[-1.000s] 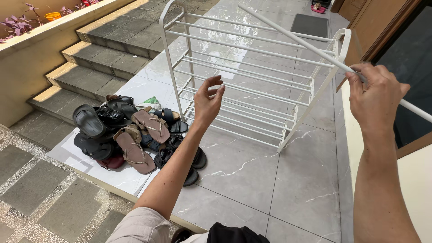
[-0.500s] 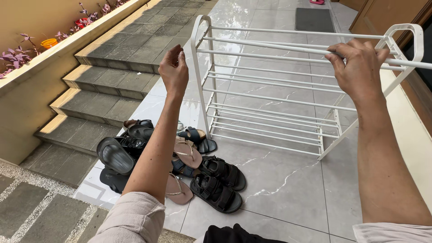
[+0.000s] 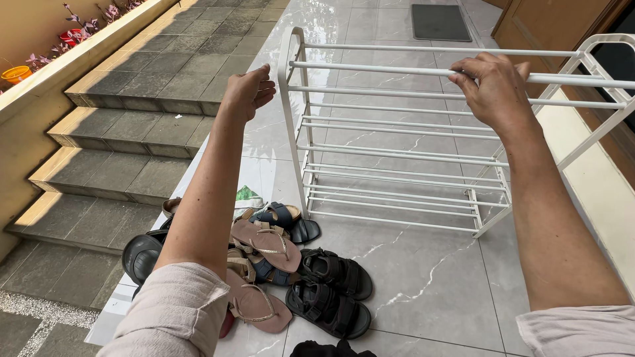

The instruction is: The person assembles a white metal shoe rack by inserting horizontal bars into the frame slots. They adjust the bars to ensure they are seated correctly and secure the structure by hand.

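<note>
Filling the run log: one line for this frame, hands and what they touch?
right hand: gripping loose white rod across top of white shoe rack | left hand: open, empty, near rack's left post | sandal pile: on floor tiles

Sandal pile [image 3: 278,264] on tiled floor [image 3: 423,277]; stone steps [image 3: 119,132] left; dark doormat [image 3: 442,22] beyond.

— What can't you make out from here?

— My left forearm covers part of the sandal pile [image 3: 278,258]. The white rod [image 3: 397,71] runs off the picture's right edge, and my right hand [image 3: 493,86] hides its fingers [image 3: 463,66] curled behind it.

— Anything else?

— The shoe rack [image 3: 397,158] loses its right frame at the edge, and the doormat [image 3: 442,21] is cropped at the top.
</note>
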